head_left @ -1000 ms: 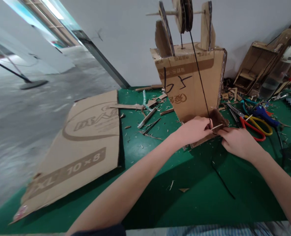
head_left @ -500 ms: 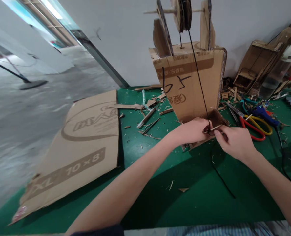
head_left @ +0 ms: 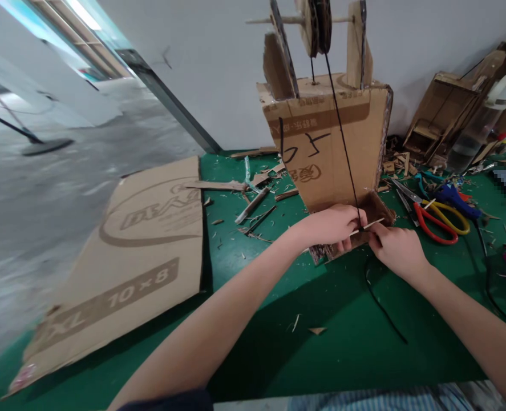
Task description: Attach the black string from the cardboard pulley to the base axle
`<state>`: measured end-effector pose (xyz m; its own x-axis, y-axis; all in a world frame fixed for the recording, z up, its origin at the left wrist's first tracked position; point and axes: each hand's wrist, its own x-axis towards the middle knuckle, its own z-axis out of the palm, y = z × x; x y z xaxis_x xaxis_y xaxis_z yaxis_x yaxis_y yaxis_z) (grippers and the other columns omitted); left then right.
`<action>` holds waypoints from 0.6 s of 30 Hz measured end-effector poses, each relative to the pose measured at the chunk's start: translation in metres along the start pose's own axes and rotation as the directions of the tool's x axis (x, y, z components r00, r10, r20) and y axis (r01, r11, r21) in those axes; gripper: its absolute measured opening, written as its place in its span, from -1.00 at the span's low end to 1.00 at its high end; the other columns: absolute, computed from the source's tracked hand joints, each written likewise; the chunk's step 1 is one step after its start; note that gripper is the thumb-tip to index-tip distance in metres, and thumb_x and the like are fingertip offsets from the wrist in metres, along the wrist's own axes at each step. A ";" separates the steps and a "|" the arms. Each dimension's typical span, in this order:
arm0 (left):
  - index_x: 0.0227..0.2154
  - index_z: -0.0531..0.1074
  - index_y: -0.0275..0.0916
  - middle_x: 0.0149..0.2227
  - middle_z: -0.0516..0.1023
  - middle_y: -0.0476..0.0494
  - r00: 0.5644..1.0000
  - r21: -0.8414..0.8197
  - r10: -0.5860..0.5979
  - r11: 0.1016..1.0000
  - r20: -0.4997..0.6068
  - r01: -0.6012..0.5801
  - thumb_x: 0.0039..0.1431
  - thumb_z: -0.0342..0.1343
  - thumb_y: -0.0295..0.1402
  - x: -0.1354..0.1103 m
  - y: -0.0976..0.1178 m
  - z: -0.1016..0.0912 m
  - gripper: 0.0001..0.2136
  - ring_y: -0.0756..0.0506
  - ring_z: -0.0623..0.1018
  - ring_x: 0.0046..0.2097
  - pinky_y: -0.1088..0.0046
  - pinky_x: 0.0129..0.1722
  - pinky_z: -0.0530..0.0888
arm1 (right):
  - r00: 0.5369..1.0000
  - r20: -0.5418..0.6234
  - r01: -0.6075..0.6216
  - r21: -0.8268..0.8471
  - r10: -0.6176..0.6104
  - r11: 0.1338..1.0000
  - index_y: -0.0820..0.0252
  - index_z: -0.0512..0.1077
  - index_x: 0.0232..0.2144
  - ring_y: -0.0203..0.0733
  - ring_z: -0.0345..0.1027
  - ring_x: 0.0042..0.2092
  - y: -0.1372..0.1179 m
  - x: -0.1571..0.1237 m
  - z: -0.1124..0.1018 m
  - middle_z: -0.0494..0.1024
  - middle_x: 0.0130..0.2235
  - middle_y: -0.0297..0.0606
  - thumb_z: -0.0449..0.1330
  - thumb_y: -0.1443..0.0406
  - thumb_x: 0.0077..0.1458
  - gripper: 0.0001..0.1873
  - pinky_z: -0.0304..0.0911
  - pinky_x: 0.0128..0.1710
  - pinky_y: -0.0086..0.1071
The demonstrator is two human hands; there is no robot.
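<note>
A tall cardboard tower stands on the green table, with a cardboard wheel on a stick axle at its top. A black cord runs down from the wheel to a small open cardboard box at the tower's foot. My left hand is closed, pinching a thin wooden stick at the box's front edge. My right hand is closed too, pinching the cord by the stick's other end. The cord's loose tail trails over the table toward me.
A large flat cardboard sheet marked "10×8" lies at the left. Cardboard scraps and strips litter the table behind it. Red and yellow scissors, a blue tool and a cardboard frame crowd the right side.
My right hand has moved left and closer to the stick, and both hands sit slightly lower at the small box. The view has shifted a little.
</note>
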<state>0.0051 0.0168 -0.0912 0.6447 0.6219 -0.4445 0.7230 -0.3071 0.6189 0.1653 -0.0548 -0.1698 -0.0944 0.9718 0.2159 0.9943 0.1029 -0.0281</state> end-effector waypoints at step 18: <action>-0.22 0.43 -0.23 -0.36 0.58 -0.06 0.999 0.048 0.051 0.998 -0.013 -0.051 0.15 -0.09 -0.50 -0.001 0.007 -0.001 -0.77 0.02 0.56 -0.44 0.60 -0.50 0.44 | 0.984 -0.176 -0.037 -0.022 0.032 0.999 0.20 0.47 -0.53 -0.22 0.40 -0.55 -0.008 0.006 0.002 0.59 -0.51 -0.21 -0.02 0.22 0.18 -0.63 -0.27 -0.53 -0.36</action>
<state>0.0096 0.0147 -0.0854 0.6775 0.6149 -0.4036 0.7005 -0.3722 0.6089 0.1564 -0.0489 -0.1705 -0.0520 0.9220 0.3837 0.9980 0.0623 -0.0144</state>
